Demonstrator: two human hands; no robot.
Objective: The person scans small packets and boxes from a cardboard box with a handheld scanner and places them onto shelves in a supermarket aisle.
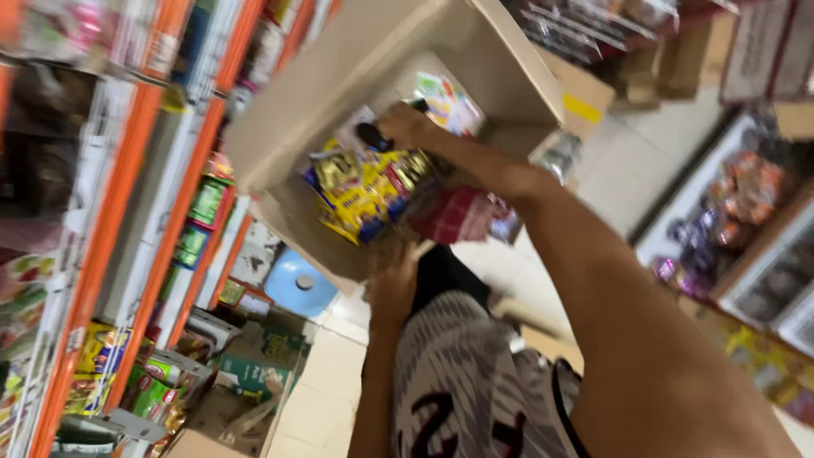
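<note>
An open cardboard box (339,85) is tipped toward me in a shop aisle, blurred by motion. My left hand (392,276) props it from below at its lower edge. My right hand (405,127) reaches into the box and closes on a dark object (371,136) that lies on yellow snack packets (365,191). A red packet (449,216) sits at the box's lower right. More coloured packets (445,102) lie deeper inside.
Orange shelving (127,212) with packaged goods runs along the left. A blue stool (297,284) and several cardboard boxes (246,365) stand on the tiled floor. More boxes (585,97) and a display of goods (729,212) are on the right.
</note>
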